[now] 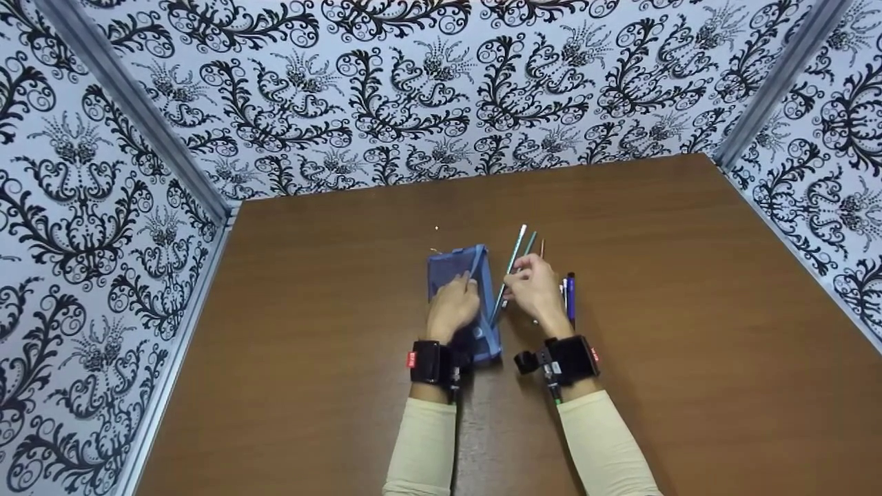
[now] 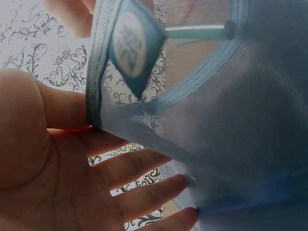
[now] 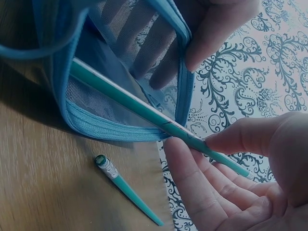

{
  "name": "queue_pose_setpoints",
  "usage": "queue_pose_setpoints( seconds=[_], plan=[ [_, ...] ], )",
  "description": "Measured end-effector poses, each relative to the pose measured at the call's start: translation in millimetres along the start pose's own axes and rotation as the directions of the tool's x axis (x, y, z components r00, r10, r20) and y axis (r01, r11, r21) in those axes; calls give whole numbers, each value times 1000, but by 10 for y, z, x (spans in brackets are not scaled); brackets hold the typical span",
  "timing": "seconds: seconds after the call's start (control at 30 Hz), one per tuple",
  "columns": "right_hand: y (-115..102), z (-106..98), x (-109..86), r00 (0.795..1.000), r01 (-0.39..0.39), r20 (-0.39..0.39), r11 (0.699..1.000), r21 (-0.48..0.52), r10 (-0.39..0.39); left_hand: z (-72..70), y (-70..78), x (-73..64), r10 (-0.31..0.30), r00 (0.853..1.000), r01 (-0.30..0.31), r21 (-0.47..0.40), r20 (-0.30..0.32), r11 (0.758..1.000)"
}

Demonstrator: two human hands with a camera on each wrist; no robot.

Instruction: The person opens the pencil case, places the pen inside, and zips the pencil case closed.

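Observation:
A blue mesh zipper pouch (image 1: pixel 451 265) lies on the table in the head view, and my left hand (image 1: pixel 455 306) grips its edge. The left wrist view shows that thumb on the zipper band (image 2: pixel 96 62), with the fingers spread behind the mesh. My right hand (image 1: pixel 537 289) pinches a green pencil (image 3: pixel 125 98) between thumb and fingers. One end of this pencil is inside the pouch's open mouth; the other points out past my fingers. Below it, a second green pencil (image 3: pixel 134 197) with a metal ferrule and eraser rests on the table.
Beside my right hand lie a blue marker (image 1: pixel 571 296) and other slim pens. A reddish-brown stick (image 1: pixel 542 246) shows beyond the hand. Patterned wall panels (image 1: pixel 413 89) border the brown table (image 1: pixel 310 310) at the back and sides.

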State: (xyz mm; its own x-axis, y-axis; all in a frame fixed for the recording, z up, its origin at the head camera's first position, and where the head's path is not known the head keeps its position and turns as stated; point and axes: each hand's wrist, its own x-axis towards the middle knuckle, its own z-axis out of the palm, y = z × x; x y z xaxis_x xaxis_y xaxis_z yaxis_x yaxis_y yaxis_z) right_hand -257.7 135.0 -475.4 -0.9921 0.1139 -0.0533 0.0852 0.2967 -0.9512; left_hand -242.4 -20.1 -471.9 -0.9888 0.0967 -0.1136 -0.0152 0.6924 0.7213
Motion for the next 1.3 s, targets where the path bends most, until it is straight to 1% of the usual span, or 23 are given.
queue_pose_setpoints(
  seconds=[0.2, 0.43, 0.67, 0.87, 1.1, 1.3],
  plan=[
    [-1, 4, -10, 1000, 0, 5, 1000, 11, 0, 7, -3, -3, 4, 1000, -4, 6, 3, 1000],
    [-7, -6, -25, 1000, 2, -7, 1000, -24, -3, 7, -1, -1, 6, 1000, -6, 20, 1, 1000],
    [-20, 3, -25, 1000, 2, -6, 1000, -23, -2, 12, -3, 18, 12, 1000, -12, 11, -8, 1000],
    [-9, 13, -22, 1000, 4, 10, 1000, -24, -4, 20, 3, 9, 4, 1000, -4, 7, -6, 1000],
    [-8, 24, -30, 1000, 20, 13, 999, -48, -19, 16, 13, 2, 2, 1000, -2, 2, -17, 1000],
    [4, 34, -28, 999, 17, 37, 1000, -20, -16, 15, 8, 2, 11, 1000, -11, 12, -10, 1000]
  ],
)
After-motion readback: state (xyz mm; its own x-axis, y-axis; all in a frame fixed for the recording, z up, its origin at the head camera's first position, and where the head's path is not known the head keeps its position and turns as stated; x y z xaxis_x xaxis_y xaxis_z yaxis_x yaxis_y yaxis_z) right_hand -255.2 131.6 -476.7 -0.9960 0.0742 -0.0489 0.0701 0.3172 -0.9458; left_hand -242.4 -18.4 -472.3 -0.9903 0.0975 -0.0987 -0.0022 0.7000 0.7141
